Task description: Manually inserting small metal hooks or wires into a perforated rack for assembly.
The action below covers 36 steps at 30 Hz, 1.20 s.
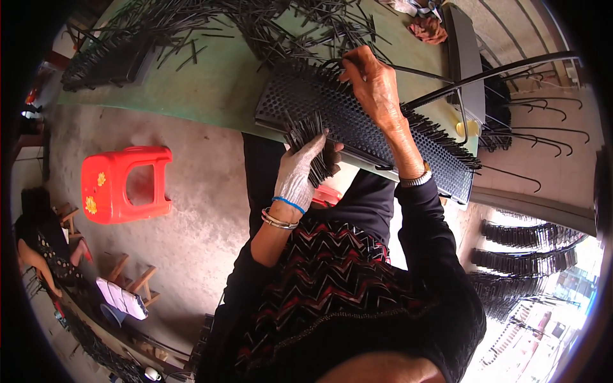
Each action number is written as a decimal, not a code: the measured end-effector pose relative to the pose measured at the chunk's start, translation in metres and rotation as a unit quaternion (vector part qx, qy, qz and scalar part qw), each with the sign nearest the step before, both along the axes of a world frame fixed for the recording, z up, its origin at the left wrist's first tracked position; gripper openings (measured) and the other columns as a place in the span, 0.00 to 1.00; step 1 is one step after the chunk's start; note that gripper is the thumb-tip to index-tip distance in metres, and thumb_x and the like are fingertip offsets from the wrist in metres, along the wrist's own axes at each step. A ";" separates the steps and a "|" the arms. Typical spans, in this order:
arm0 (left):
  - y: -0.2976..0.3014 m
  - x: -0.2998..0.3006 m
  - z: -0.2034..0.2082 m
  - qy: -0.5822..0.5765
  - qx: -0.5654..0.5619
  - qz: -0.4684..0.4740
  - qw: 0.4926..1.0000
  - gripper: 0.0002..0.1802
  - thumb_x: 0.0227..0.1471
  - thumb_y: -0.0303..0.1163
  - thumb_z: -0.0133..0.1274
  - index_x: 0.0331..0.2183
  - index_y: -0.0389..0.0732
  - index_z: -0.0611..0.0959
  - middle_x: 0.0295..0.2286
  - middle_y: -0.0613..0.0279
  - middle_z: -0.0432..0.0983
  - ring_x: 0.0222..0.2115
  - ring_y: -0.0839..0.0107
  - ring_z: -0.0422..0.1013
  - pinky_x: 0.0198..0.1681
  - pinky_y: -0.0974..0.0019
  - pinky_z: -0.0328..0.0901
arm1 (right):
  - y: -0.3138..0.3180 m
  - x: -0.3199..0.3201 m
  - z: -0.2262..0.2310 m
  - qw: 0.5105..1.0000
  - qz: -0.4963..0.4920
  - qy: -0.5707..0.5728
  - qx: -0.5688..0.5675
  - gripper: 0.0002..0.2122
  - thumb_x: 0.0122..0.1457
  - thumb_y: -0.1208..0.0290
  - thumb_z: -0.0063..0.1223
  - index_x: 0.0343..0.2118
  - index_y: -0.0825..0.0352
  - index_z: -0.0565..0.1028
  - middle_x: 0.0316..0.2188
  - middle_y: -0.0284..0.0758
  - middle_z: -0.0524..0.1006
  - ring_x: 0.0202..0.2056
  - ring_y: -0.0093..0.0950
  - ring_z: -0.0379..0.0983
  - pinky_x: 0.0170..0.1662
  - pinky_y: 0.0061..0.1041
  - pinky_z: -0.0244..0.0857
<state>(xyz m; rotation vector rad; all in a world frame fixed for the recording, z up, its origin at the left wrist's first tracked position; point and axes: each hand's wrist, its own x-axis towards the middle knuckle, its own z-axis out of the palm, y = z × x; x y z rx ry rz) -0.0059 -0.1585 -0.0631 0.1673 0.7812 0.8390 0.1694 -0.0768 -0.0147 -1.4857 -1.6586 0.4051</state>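
A long black board (332,105) full of small round holes lies slantwise along the table's near edge. Thin black sticks (440,137) stand in a dense row along its far side. My left hand (300,163), in a white knit glove with a blue cuff, is closed around a bundle of thin black sticks (305,135) at the board's near edge. Bare and bent at the fingers, my right hand (377,89) pinches at the board's far side, among the standing sticks. What lies between its fingertips is too small to make out.
Loose black sticks (268,29) lie heaped on the green table (211,89). Another black board (121,60) sits at its left end. A red plastic stool (108,185) stands on the floor at left. Metal rods (498,76) and hooks (549,134) project at right. A person (48,249) sits far left.
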 end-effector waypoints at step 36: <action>-0.002 -0.005 0.005 0.014 -0.007 -0.001 1.000 0.09 0.54 0.30 0.57 0.36 0.35 0.81 0.26 0.54 0.79 0.22 0.67 0.76 0.23 0.67 0.71 | 0.012 0.002 -0.003 0.985 0.082 -0.133 0.078 0.05 0.57 0.75 0.55 0.37 0.66 0.75 0.24 0.35 0.75 0.23 0.27 0.72 0.28 0.25 0.66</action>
